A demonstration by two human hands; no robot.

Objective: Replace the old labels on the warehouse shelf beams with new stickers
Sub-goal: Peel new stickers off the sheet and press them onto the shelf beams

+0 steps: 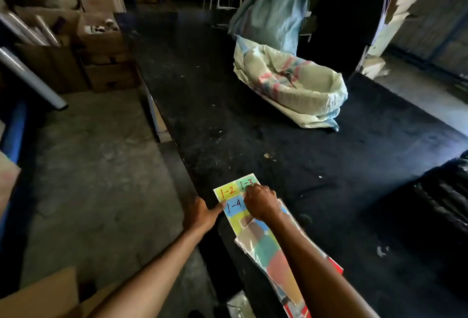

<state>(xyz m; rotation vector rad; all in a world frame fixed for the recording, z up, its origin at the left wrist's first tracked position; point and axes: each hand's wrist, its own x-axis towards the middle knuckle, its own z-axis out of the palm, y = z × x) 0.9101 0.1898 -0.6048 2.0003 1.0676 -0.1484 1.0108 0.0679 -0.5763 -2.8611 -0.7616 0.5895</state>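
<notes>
A sheet of coloured stickers (236, 219) lies on a black table top (316, 165) near its left edge. It carries a yellow "1-2" sticker (227, 192), a green "1-3" sticker (245, 183) and a blue "1-4" sticker (234, 207). My left hand (202, 212) presses the sheet's left edge with its fingertips beside the "1-4" sticker. My right hand (260, 201) is curled over the sheet with its fingertips at the lower edge of the "1-3" sticker; whether it pinches the sticker is hidden. A plastic pack of more coloured sheets (273, 254) lies under my right forearm.
A pale woven sack (291, 84) lies open on the far part of the table, and a person (336, 13) stands behind it. Cardboard boxes (101, 39) and rolls are stacked at the left. A black bag (443, 203) is at the right. Concrete floor (101, 165) lies to the left.
</notes>
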